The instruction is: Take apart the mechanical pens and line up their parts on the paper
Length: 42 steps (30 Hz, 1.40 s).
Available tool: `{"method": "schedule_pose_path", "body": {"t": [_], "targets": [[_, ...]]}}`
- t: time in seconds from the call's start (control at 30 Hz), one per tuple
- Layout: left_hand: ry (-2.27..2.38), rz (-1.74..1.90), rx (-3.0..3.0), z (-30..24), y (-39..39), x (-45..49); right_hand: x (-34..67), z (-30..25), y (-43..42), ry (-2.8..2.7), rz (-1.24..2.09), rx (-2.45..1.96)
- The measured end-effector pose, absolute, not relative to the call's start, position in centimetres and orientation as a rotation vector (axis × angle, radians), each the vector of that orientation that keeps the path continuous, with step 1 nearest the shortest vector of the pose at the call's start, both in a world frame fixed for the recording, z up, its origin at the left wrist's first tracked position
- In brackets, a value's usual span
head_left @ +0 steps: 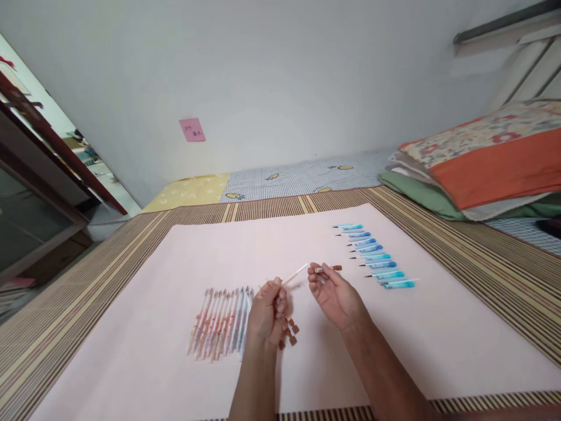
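Note:
My left hand (270, 304) pinches a thin whitish stick (294, 273), perhaps a pen refill, which points up to the right. Just right of its tip, my right hand (335, 295) holds a short brown-ended piece (333, 268) between thumb and fingers. A small gap separates the two parts. Several similar brown pieces (289, 332) lie beside my left wrist, partly hidden by it. Left of that hand is a row of slim pens (223, 321) with pale, reddish and bluish barrels, side by side. A slanting column of blue and turquoise pen parts (374, 256) with thin dark tips lies to the right.
Everything lies on a large pale pink sheet (149, 351) over a striped mat (105, 257). Folded bedding (491, 164) is stacked at the right. A wall with a pink note (191, 130) stands behind, and a doorway (87, 146) shows at the left.

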State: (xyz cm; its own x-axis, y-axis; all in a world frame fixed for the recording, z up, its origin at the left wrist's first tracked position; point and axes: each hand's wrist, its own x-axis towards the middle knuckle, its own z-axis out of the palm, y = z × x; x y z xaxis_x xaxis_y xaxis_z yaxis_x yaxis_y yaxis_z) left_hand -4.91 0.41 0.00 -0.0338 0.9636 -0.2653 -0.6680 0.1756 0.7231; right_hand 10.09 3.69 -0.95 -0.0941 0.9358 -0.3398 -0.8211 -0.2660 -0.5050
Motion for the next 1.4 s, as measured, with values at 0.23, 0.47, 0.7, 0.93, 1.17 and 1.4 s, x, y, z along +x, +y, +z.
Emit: {"method": "schedule_pose_path", "body": {"t": [0.23, 0.47, 0.7, 0.93, 1.17, 1.4], "targets": [[0.891, 1.423, 0.499, 0.0, 0.4, -4.7, 9.6, -0.2, 3.2, -0.440, 1.649, -0.711], [0.932, 1.441, 0.527, 0.1, 0.4, -4.2, 8.4, -0.4, 2.8, -0.702, 1.387, -0.941], [0.868, 1.499, 0.487, 0.0, 0.5, -4.7, 10.2, -0.2, 3.2, -0.651, 1.237, -0.939], [0.756, 1.392, 0.336, 0.4, 0.4, -4.8, 11.8, 0.6, 3.4, -0.503, 1.276, -0.849], [0.507, 1.324, 0.224, 0.5, 0.2, -5.0, 11.4, 0.7, 3.4, -0.465, 1.362, -0.796], [0.324, 1.279, 0.250, 0.2, 0.0, -5.0, 10.9, 0.7, 3.3, -0.490, 1.403, -0.792]]}}
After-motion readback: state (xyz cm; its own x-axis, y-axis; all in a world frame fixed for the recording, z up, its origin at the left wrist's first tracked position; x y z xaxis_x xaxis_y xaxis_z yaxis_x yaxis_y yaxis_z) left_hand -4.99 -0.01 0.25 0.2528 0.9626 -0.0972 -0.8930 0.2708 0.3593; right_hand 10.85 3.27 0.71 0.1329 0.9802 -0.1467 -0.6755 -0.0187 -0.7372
